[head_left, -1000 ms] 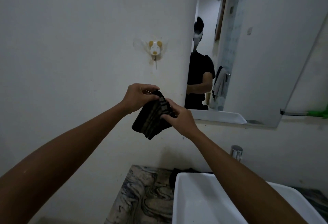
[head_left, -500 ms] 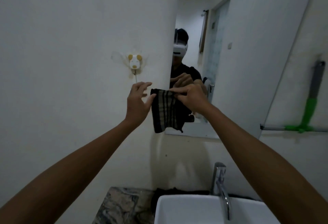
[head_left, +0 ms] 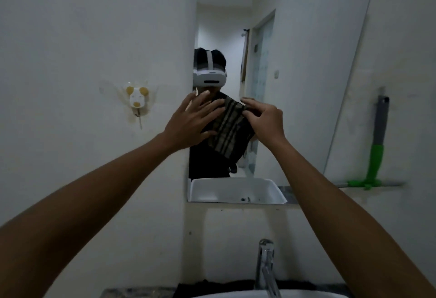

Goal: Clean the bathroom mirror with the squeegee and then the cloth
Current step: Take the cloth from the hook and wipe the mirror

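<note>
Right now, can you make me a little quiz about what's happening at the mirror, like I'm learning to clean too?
1. True or false: the squeegee is in one of the hands.
2. Which hand pinches the top edge of the striped cloth? A) left hand B) right hand C) neither
3. Fill in: the left hand lies with straight fingers against the ____.

Key:
1. False. It hangs on the wall to the right of the mirror.
2. B. The right hand pinches it.
3. Cloth.
</note>
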